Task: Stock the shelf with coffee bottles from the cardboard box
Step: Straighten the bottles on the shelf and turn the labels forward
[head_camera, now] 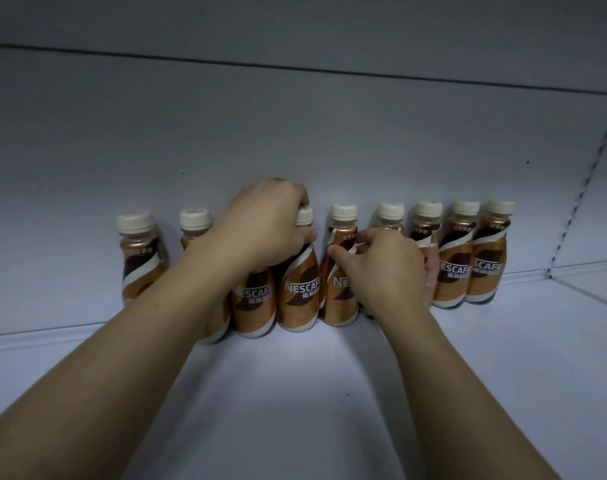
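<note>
Nescafé coffee bottles point(454, 261) stand in one row against the back of the shelf point(295, 393), most labels turned outward as fronted stock should be. At centre frame the left hand point(267, 230) curls its fingers over the neck of the middle bottle point(299, 289), just under its cream cap. This top grip likely lets it set or straighten the bottle without reaching between neighbours. Just right of it, the right hand point(388, 268) is half closed, pinching the shoulder of the next bottle point(336, 289) between thumb and bent fingers, probably to steady or turn it. Bottles crowd in on both sides, so there is little finger room. The leftmost bottle point(139, 258) stands apart with a gap beside it. A slotted upright point(583, 188) runs down the right edge. The cardboard box is out of view
</note>
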Action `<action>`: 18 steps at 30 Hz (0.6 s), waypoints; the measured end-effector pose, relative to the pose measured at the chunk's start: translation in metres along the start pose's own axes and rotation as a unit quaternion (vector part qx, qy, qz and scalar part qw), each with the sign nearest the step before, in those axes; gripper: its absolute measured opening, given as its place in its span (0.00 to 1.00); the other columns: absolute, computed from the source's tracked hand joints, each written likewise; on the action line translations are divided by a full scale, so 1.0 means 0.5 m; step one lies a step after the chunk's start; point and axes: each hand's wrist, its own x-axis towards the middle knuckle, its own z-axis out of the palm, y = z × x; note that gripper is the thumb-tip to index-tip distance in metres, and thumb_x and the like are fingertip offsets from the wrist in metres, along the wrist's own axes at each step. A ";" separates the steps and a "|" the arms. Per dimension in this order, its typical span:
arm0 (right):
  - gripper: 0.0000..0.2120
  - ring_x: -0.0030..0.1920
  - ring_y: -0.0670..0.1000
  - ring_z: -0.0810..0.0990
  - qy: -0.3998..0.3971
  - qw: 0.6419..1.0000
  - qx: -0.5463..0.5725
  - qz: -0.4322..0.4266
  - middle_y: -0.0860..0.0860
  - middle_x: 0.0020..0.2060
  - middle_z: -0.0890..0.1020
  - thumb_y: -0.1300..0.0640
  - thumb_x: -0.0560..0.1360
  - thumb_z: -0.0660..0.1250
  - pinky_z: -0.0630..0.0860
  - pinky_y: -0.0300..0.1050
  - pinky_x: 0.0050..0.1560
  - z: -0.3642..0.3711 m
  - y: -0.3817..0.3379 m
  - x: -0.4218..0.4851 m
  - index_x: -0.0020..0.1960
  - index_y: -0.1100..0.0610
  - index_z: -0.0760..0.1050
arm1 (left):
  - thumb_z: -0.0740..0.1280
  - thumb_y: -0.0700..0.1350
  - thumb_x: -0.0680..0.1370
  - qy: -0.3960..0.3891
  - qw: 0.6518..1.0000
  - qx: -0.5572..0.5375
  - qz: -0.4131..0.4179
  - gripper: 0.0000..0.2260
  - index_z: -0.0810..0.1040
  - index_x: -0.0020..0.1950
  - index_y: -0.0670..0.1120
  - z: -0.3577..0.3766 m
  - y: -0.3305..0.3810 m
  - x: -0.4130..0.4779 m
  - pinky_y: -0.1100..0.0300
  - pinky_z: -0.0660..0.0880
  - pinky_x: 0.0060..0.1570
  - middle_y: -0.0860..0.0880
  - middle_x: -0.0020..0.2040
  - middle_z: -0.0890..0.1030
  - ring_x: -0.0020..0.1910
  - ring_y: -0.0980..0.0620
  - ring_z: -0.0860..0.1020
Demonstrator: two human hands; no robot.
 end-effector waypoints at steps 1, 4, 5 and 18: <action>0.14 0.37 0.48 0.75 0.004 1.000 -0.011 0.001 0.49 0.38 0.82 0.43 0.72 0.70 0.66 0.40 0.36 0.004 -0.003 -0.001 0.49 0.52 0.81 | 0.71 0.54 0.73 0.000 1.000 -0.001 -0.003 0.16 0.77 0.57 0.48 -0.001 0.001 0.000 0.52 0.75 0.46 0.48 0.50 0.78 0.47 0.48 0.75; 0.15 0.36 0.50 0.70 0.027 0.998 -0.049 -0.001 0.50 0.37 0.77 0.43 0.72 0.68 0.64 0.41 0.37 0.016 -0.012 -0.007 0.48 0.55 0.77 | 0.71 0.54 0.72 -0.004 1.000 -0.002 -0.004 0.17 0.78 0.57 0.48 -0.005 0.000 -0.001 0.50 0.75 0.48 0.48 0.50 0.79 0.47 0.48 0.76; 0.16 0.37 0.50 0.69 0.035 0.998 -0.053 0.000 0.50 0.38 0.78 0.43 0.73 0.68 0.64 0.42 0.37 0.018 -0.013 -0.008 0.49 0.55 0.76 | 0.71 0.54 0.72 -0.005 1.000 -0.003 -0.004 0.17 0.78 0.57 0.48 -0.006 0.001 -0.001 0.50 0.75 0.48 0.48 0.50 0.79 0.47 0.48 0.76; 0.22 0.27 0.44 0.73 -0.022 1.000 -0.011 -0.015 0.46 0.27 0.76 0.36 0.73 0.65 0.69 0.39 0.28 -0.061 -0.009 0.010 0.37 0.56 0.76 | 0.70 0.57 0.72 -0.012 1.000 0.009 0.001 0.21 0.75 0.62 0.49 -0.014 0.004 -0.004 0.50 0.75 0.49 0.47 0.54 0.79 0.51 0.47 0.76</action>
